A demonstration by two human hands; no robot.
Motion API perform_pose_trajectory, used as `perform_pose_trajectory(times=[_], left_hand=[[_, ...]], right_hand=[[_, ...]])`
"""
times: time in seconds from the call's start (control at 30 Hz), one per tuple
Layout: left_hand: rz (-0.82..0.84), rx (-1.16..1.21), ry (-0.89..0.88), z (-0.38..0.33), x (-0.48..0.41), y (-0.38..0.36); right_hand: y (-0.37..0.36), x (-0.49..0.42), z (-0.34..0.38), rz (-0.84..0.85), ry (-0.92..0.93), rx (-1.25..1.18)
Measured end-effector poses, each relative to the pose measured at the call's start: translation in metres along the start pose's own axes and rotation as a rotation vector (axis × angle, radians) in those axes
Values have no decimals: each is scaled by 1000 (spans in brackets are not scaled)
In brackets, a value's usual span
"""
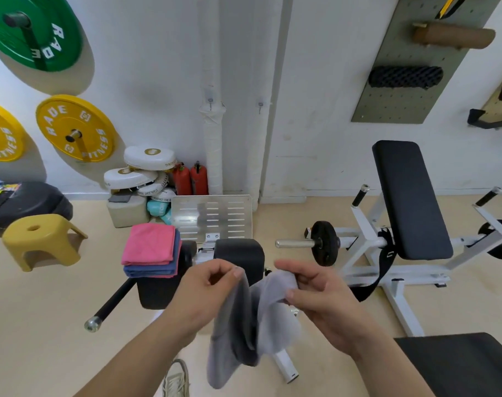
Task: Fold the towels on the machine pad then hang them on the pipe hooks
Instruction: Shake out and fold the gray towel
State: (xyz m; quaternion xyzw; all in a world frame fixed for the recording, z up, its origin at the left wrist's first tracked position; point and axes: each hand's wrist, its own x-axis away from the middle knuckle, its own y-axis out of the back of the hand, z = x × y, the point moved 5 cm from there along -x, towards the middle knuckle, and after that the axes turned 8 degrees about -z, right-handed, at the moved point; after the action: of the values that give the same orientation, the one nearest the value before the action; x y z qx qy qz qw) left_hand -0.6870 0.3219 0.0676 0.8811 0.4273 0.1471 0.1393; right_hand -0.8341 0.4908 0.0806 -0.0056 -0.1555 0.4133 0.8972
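machine pad (239, 255): near half was hidden behind your hands and grey towel (244, 325).
folded stack (151, 249): lower towels showed edges only, count unclear.
pipe hooks (211, 101): too small to make out.
shoe (176, 379): cut off at bottom edge.

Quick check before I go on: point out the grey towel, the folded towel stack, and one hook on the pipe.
Grey towel (244, 325): head view, on its hanging middle, between both hands.
Folded towel stack (151, 243): head view, on the pink top towel.
Pipe hook (210, 102): head view, on the hook's mount.
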Motion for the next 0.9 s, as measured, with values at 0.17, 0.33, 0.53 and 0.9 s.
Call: perform_pose_trajectory(times=[0.17, 0.33, 0.53, 0.9], left_hand=[[-49, 173, -51, -31, 24, 2], [-110, 112, -34, -34, 33, 27], [-18, 121, 30, -21, 39, 41], [-122, 257, -7, -9, 21, 101]], right_hand=[[-32, 8, 12, 191, 100, 106], [-50, -1, 26, 13, 220, 340], [-85, -9, 29, 53, 492, 593], [-153, -29, 36, 9, 215, 357]])
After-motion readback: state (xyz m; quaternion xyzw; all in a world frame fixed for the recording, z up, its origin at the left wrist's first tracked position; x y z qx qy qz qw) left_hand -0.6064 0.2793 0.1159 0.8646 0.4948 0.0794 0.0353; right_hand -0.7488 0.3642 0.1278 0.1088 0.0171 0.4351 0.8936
